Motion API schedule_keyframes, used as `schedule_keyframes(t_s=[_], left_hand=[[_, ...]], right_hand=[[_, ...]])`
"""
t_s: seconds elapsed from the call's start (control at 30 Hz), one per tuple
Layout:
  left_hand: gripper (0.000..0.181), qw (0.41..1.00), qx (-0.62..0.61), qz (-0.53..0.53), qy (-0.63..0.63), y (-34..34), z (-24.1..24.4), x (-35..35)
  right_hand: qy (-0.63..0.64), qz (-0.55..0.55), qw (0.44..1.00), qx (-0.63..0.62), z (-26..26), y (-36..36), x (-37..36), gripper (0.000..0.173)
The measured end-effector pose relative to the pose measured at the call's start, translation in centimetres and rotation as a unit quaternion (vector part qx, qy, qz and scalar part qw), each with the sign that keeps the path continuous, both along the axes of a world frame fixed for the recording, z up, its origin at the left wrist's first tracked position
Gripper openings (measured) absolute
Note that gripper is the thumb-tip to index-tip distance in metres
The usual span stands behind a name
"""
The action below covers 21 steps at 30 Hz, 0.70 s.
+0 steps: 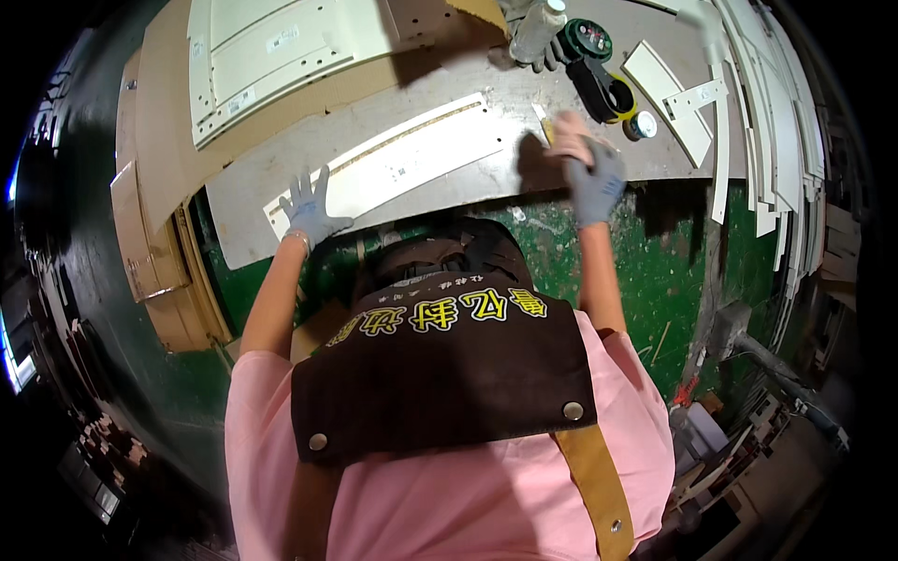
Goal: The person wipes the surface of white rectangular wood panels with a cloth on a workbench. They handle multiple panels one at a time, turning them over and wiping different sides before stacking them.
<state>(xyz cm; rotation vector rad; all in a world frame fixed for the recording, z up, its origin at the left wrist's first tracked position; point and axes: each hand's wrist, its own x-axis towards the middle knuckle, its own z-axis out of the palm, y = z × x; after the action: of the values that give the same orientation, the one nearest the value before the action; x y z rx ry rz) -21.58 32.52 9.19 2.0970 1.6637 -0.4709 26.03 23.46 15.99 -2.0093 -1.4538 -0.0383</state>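
A long white board (400,163) with a grooved edge and small holes lies on the grey tabletop (238,224). My left hand (311,208), in a grey glove, rests with spread fingers on the board's left end. To the right of the board, my gloved right hand (596,172) grips a crumpled, pinkish cloth or pad (570,135), blurred and not clear in kind. Just beside it lies a utility knife (543,125) with a yellow part. Farther right are a roll of tape (620,98) and a small round container (640,125).
White panels (273,52) lie on cardboard (172,126) at the upper left. A plastic bottle (537,31) and a dark green round object (588,39) sit at the back. Short white boards (666,98) lie on the right, near a stack of long white strips (779,112).
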Motion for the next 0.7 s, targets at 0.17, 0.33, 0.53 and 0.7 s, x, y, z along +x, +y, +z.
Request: schedule_keyframes(t_s=[0.17, 0.33, 0.53, 0.7], left_hand=[[0.122, 1.000, -0.009, -0.019, 0.001, 1.8, 1.0, 1.1], [0.117, 0.999, 0.023, -0.013, -0.027, 1.9, 0.9, 0.6], [0.111, 0.997, 0.052, -0.007, -0.049, 0.4, 0.4, -0.4], [0.092, 0.944, 0.285, 0.153, -0.062, -8.2, -3.8, -7.1]], right_hand=[[-0.099, 0.228, 0.956, -0.158, -7.3, 6.1, -13.9, 0.032], [-0.130, 0.091, 0.965, -0.210, -6.8, 12.3, -10.9, 0.029], [-0.068, 0.300, 0.948, -0.083, -9.7, 5.4, -15.5, 0.033], [0.037, 0.079, 0.976, -0.198, -10.3, 8.9, -5.2, 0.040]])
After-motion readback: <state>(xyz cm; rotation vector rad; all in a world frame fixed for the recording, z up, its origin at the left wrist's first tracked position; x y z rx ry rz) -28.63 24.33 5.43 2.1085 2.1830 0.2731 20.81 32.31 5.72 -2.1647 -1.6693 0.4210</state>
